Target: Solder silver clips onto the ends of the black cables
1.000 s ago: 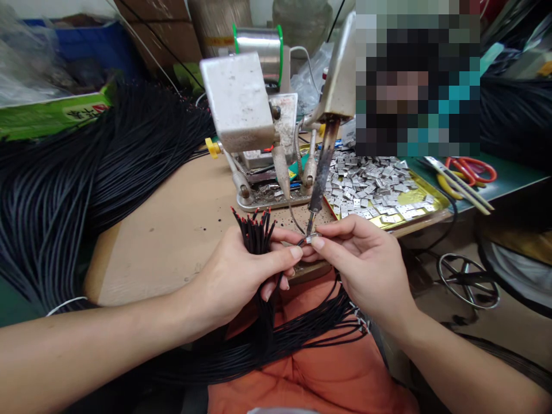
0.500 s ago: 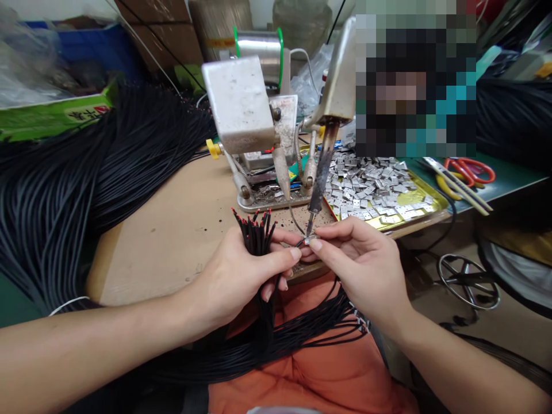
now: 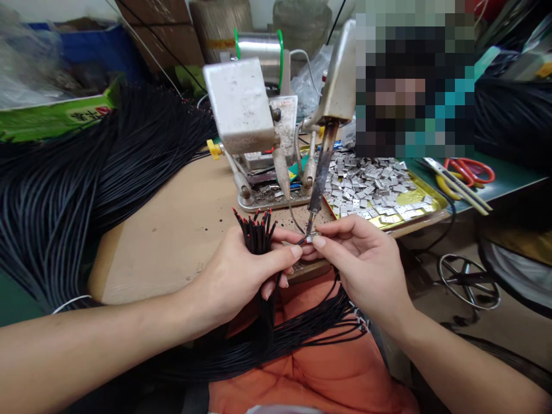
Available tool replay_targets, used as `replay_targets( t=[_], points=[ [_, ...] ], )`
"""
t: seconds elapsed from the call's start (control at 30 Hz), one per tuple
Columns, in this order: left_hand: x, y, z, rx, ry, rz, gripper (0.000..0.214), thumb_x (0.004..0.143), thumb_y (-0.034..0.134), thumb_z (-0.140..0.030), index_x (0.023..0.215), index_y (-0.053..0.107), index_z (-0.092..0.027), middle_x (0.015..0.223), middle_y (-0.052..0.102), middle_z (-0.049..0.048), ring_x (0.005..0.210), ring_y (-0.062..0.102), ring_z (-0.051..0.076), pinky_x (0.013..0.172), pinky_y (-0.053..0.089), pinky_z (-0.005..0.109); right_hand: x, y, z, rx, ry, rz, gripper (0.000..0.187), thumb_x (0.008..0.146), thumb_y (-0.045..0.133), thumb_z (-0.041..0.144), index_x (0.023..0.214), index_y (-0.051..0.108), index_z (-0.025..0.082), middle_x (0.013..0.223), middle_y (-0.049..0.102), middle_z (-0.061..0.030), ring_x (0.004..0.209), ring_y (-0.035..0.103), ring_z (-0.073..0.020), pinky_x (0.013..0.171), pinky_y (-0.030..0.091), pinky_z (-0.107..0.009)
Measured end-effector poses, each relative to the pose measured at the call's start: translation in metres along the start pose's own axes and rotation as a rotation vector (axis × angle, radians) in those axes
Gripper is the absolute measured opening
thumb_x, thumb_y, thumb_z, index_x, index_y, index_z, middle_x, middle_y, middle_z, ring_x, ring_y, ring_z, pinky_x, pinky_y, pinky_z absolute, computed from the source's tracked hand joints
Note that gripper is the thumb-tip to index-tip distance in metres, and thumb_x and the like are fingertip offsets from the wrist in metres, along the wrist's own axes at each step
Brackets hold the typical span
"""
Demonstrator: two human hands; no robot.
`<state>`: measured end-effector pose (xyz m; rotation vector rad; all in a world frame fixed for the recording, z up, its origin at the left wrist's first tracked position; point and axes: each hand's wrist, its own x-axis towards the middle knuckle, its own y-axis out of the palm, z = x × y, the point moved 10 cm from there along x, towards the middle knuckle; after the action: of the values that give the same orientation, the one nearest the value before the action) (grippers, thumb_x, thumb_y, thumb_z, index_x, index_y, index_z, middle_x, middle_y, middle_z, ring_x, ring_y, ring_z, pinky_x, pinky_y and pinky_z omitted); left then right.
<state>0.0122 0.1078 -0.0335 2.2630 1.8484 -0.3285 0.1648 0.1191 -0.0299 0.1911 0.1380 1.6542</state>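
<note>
Hands and connector: hardly any shift since the earlier frame; small metal connector (image 3: pixel 311 237) is nudged very slightly at the iron tip, and the whole view has drifted a little.
Wire heap (image 3: pixel 56 172): far left, on the table; probably kept there as bulk stock, leaving the near middle for the hands.
Left hand (image 3: pixel 250 264): closed round a wire bundle (image 3: pixel 259 236), red ends up; likely gripped together so single wires come off without a fresh reach.
Single wire (image 3: pixel 301 242): pinched at left thumb and fingertips, running right to the connector; short free end presumably keeps it steady.
Lap wires (image 3: pixel 310 330): draped across the person's lap, near side, below the hands.
Solder spool (image 3: pixel 261 54): far middle, behind the stand, seemingly to supply the feed tube (image 3: pixel 295 218) that ends by the tip.
Soldering iron (image 3: pixel 321 172): fixed pointing down, apparently so both hands stay free; tip at the connector, exact contact too small to tell.
Right hand (image 3: pixel 366 259): thumb and forefinger gripping the connector under the tip.
Yellow tray (image 3: pixel 442 201): right, far of that hand, loose metal pieces (image 3: pixel 362 178) inside; likely for easy reach.
Scissors (image 3: pixel 478 169): far right, beyond the tray.
</note>
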Motion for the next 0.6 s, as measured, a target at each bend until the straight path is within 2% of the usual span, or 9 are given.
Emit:
replay_targets(
  t=[0.23,0.6],
  points=[
    [-0.0002,-0.0009,-0.0018,0.026,-0.017,-0.027,0.021,0.083,0.074,-0.026,0.099,0.075,-0.012,0.052,0.063,-0.0015,0.037,0.05,0.006,0.034,0.037,0.014,0.0,0.0008,0.0046,-0.058,-0.01,-0.039,0.014,0.08,0.082,0.023,0.086,0.069,0.021,0.075,0.076,-0.0007,0.067,0.077,-0.0168,0.07,0.067,-0.028],
    [-0.0011,0.0006,-0.0014,0.006,-0.024,-0.015,0.028,0.081,0.077,-0.03,0.101,0.074,-0.011,0.053,0.062,-0.0013,0.042,0.055,0.009,0.035,0.039,0.015,-0.0021,0.001,0.0046,-0.08,-0.033,-0.012,0.012,0.083,0.079,0.021,0.088,0.069,0.022,0.077,0.076,0.0004,0.071,0.077,-0.0163,0.071,0.066,-0.027]
  ],
)
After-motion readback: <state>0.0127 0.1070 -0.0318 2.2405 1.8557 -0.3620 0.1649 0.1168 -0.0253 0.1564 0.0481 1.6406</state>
